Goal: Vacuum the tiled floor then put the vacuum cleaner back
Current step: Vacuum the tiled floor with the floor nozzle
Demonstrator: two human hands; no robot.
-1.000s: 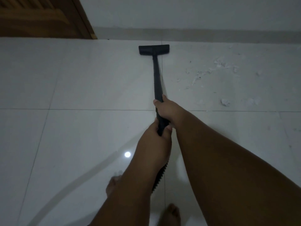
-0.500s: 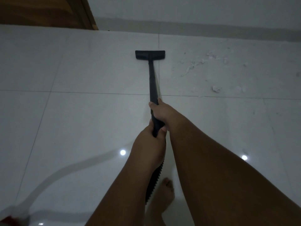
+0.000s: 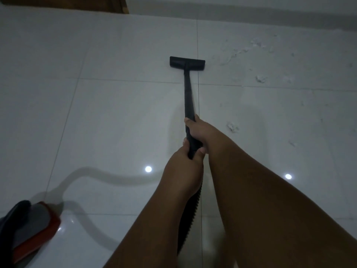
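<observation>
Both hands, left (image 3: 185,167) behind right (image 3: 199,130), have fingers clamped round the wand (image 3: 187,97); its head (image 3: 187,63) lies flat on the floor (image 3: 116,113). Steer right, slowly, over what look like crumbs (image 3: 260,78), head kept flat.

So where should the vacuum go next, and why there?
Probably swing the floor nozzle a little to the right. White crumbs and fluff lie scattered on the tiles just right of it, and another clump sits beside the right hand. The tiles left of the nozzle look clean. Both hands, left hand lower, grip the black wand, so a small sideways sweep seems easy.
</observation>
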